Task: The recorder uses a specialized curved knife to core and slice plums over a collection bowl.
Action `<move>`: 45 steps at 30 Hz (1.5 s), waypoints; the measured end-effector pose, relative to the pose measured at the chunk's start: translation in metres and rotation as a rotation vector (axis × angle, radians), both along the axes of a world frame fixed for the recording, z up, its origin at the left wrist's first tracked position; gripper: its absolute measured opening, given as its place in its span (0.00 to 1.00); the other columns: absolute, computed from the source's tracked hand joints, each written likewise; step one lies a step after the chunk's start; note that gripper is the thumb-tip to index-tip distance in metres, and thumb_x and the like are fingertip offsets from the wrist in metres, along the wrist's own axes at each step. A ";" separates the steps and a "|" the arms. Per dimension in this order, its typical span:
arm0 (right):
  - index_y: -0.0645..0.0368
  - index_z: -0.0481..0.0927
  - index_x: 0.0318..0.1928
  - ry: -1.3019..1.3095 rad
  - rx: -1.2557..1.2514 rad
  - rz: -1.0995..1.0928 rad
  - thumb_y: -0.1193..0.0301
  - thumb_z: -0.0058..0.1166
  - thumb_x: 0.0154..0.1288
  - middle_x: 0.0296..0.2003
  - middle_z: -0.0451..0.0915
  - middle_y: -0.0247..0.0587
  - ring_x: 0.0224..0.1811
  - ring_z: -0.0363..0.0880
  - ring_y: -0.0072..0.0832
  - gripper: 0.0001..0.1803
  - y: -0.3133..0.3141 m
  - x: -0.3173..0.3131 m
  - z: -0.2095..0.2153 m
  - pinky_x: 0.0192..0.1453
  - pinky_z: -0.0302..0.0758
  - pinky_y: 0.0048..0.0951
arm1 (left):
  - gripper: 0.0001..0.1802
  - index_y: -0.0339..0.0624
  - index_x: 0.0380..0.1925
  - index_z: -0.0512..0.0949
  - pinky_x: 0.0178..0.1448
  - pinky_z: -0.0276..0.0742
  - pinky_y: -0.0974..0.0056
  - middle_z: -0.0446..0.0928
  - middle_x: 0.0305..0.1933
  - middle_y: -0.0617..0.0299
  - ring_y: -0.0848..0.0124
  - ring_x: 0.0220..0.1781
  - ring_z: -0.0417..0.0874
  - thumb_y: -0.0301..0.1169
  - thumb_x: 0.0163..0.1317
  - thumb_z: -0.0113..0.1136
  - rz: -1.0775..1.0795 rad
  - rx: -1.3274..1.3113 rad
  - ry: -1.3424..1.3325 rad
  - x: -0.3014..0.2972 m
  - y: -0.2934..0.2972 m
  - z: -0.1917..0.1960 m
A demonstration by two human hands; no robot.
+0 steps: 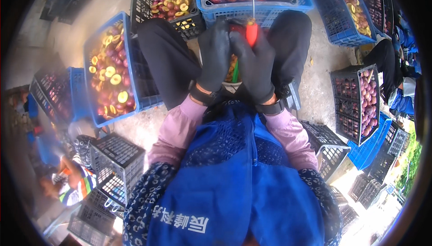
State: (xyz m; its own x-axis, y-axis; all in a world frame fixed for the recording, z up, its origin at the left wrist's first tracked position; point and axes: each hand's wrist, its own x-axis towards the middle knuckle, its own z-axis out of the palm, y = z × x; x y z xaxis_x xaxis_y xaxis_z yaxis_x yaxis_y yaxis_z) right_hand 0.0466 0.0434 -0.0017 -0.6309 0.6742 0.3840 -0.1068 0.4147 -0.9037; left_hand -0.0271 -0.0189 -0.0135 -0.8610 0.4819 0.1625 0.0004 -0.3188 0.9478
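Note:
Both my hands wear dark grey gloves and meet in front of my lap. My left hand (215, 52) is closed around a dark red plum (235, 26), mostly hidden by the fingers. My right hand (255, 61) grips a red-handled knife (251, 32) whose thin blade points up and away from me. Under the hands a container of halved yellow-fleshed fruit (232, 68) shows between the gloves, with a green edge beside it. My knees in dark trousers flank the hands.
A blue crate of whole red plums (252, 6) stands ahead. A blue crate of halved plums (92, 88) stands at my left, a black one (173, 3) beyond it. More crates (355, 106) stand at right, empty black crates (117, 160) lower left. Other people sit at both sides.

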 end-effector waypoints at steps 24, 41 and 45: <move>0.64 0.80 0.44 -0.077 -0.739 0.152 0.66 0.54 0.65 0.24 0.77 0.34 0.21 0.70 0.14 0.14 -0.019 0.003 -0.019 0.25 0.67 0.18 | 0.13 0.35 0.34 0.77 0.28 0.70 0.58 0.78 0.26 0.50 0.59 0.28 0.81 0.34 0.68 0.48 0.045 -0.382 0.417 -0.018 -0.029 -0.039; 0.66 0.79 0.45 -0.090 -0.460 0.268 0.59 0.46 0.73 0.24 0.74 0.29 0.24 0.68 0.13 0.20 -0.014 0.042 0.002 0.27 0.63 0.19 | 0.20 0.40 0.53 0.71 0.45 0.75 0.69 0.76 0.44 0.63 0.77 0.42 0.77 0.43 0.75 0.39 -0.294 0.163 -0.406 0.004 -0.045 -0.010; 0.65 0.78 0.40 -0.225 -0.593 0.354 0.58 0.45 0.74 0.23 0.73 0.27 0.24 0.66 0.12 0.20 -0.030 0.054 0.006 0.27 0.62 0.18 | 0.22 0.41 0.56 0.69 0.50 0.76 0.67 0.75 0.49 0.61 0.74 0.45 0.78 0.44 0.75 0.37 -0.299 0.239 -0.512 0.004 -0.046 -0.014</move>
